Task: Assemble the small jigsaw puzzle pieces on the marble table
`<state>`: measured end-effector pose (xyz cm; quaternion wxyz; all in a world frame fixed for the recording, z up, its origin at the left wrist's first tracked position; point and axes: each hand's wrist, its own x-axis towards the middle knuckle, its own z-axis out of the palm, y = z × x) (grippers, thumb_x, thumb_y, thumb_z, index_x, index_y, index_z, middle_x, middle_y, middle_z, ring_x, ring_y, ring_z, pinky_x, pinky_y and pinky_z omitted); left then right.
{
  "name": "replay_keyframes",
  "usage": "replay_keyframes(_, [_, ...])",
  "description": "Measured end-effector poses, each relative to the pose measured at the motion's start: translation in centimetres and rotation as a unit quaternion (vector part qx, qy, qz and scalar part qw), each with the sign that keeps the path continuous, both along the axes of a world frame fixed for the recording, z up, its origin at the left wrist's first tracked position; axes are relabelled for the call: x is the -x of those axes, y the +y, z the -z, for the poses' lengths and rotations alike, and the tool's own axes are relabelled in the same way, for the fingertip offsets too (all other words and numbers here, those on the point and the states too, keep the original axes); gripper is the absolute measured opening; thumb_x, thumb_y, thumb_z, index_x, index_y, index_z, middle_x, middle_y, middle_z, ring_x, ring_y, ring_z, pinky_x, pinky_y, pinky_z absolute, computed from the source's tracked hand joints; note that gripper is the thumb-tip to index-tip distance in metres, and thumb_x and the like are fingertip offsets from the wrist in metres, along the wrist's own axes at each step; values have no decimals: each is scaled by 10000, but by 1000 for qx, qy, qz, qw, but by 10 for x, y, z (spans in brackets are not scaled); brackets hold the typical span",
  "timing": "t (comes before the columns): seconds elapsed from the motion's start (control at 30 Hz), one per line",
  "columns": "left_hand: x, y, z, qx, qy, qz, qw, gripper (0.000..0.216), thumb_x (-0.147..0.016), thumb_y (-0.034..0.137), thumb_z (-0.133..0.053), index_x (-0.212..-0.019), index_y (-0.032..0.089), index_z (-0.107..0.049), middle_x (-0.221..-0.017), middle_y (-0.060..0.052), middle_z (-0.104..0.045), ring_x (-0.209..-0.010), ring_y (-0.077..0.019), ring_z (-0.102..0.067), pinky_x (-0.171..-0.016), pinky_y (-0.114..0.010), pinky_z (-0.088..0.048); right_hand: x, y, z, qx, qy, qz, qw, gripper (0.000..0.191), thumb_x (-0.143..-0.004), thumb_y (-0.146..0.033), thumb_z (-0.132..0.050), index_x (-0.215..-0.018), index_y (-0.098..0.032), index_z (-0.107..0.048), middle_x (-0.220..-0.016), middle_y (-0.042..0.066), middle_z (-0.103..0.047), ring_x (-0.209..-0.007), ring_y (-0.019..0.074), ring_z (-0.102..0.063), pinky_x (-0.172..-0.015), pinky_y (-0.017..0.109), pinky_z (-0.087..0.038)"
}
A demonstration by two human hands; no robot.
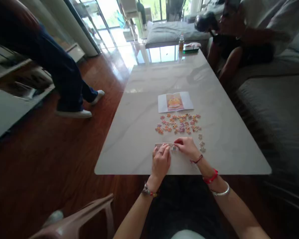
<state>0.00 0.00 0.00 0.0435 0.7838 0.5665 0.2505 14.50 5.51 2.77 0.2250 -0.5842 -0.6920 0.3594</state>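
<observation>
Near the table's front edge, my left hand (161,158) lies with its fingers stretched forward over a thin, pale strip (159,144), which it partly hides. To its right, my right hand (186,146) has thumb and forefinger pinched at a small pale puzzle piece (174,148), close to the strip's right end. My fingers partly cover that piece. Beyond both hands spreads a loose patch of orange, pink and purple puzzle pieces (180,123). Several whitish puzzle pieces (201,144) form a short column right of my right hand.
A folded picture sheet (188,101) lies behind the pieces on the white table (129,139). A bottle (181,43) and a green-edged box (191,48) stand at the far end. One person (67,66) is at the left; another (236,43) sits on the right sofa. A pink chair (84,215) is lower left.
</observation>
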Motion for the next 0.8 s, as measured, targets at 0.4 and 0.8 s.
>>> replay_keyframes(0.4, [8,-2,0,-42,9,101,994,254,-765,131,-437,-957,227,-573,-979,-29,-601,-1001,-169,-495,-881,-350,-354,8,-1,10,-81,-78,-22,993,151,-701,-90,-493,-718,-163,-624,-754,39,-617,-711,117,-550,-666,207,-402])
replay_keyframes(0.8, [9,-2,-2,-15,25,96,995,243,-767,148,-441,-957,207,-580,-947,-41,-590,-945,-180,-479,-819,-341,-407,15,-14,9,-87,-156,-2,984,162,-792,-154,-425,-751,-154,-582,-778,47,-550,-715,115,-518,-650,201,-372])
